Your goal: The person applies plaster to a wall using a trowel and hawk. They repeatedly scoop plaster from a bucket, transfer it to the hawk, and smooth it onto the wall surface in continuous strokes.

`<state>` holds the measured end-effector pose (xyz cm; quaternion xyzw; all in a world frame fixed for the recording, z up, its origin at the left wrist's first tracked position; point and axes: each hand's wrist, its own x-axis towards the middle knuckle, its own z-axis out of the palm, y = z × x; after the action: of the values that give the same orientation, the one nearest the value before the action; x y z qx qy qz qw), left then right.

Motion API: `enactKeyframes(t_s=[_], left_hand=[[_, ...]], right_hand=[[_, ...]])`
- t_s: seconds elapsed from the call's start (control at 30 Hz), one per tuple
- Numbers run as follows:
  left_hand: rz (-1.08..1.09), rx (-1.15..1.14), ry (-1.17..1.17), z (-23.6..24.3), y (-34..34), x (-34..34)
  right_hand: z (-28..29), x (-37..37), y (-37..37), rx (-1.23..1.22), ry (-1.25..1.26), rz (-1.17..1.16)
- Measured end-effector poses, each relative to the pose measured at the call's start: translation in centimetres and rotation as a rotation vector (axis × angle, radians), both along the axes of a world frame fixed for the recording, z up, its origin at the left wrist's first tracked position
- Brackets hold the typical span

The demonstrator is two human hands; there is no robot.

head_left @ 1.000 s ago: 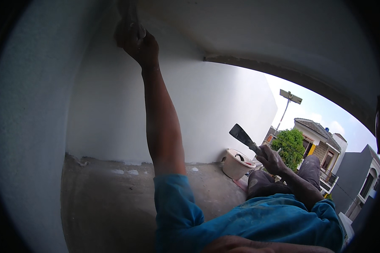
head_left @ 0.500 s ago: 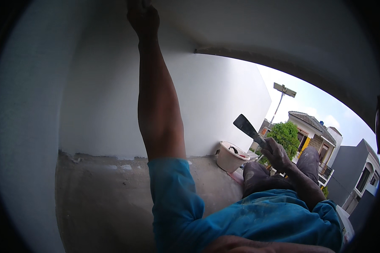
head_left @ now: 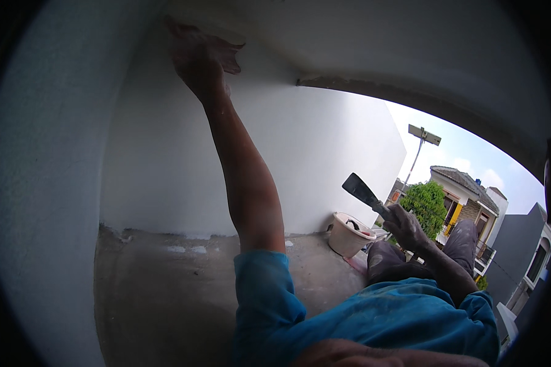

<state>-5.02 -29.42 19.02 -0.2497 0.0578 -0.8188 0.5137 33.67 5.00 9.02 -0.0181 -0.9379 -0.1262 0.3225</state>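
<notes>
**White wall [head_left: 312, 159] in the shade of an overhang [head_left: 410, 55]**

Around us is a pale, shaded nook, open on the right to daylight, a bushy green tree [head_left: 423, 205] and houses [head_left: 465, 189]. The wall looks smooth and matt; below it runs a grey cement surface [head_left: 165, 293], rougher and blotchy, with white flecks along the join.

High up near the corner, our left hand [head_left: 197, 68] grips a thin reddish sheet [head_left: 228, 55], whose free edge flares out in curled points. It may be cloth or abrasive paper; we cannot tell, and blur hides how the fingers lie. Nor can we confirm that it touches the wall.

We judge the step in hand to be rubbing over the upper wall. A further stroke would call for keeping the sheet flat under our palm, with even pressure into the corner.

Our right hand [head_left: 408, 225] is closed around the handle of a scraper [head_left: 362, 189], held well away from the wall's top. Its dark, flat blade widens towards a straight end. Beyond it stands a round, cream bucket [head_left: 344, 246] with tapering sides, near the foot of the wall, with dark and reddish items inside.
</notes>
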Motion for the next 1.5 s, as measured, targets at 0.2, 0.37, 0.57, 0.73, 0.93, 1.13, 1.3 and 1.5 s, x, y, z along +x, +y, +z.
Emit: enactKeyframes(t_s=[0.2,0.37,0.57,0.73,0.93,1.13,1.3,1.5], left_hand=[[0.015,-0.247,0.263,0.4,-4.1,-2.5],[-0.121,-0.502,0.138,1.7,-7.3,-5.1],[-0.143,-0.452,0.263,2.7,-7.0,-2.4],[-0.126,-0.390,0.347,1.9,-6.5,0.1],[-0.121,-0.359,0.402,2.0,-6.2,1.9],[-0.119,-0.346,0.436,1.9,-6.5,2.9],[-0.117,-0.325,0.463,1.7,-6.7,3.7],[-0.139,-0.294,0.455,1.7,-6.5,5.3]], right_hand=[[-0.1,0.5,0.1,0.046,-0.019,0.016],[0.1,0.8,0.0,0.057,-0.047,-0.019],[0.3,0.9,-1.8,0.015,-0.109,-0.115],[0.5,0.7,-1.8,0.019,-0.112,-0.152],[0.2,0.3,-0.5,0.050,-0.044,-0.021],[0.2,0.1,-0.9,0.038,-0.052,-0.004],[0.2,0.1,-0.6,0.034,-0.036,-0.003],[0.2,0.4,-0.7,0.077,-0.037,0.012]])
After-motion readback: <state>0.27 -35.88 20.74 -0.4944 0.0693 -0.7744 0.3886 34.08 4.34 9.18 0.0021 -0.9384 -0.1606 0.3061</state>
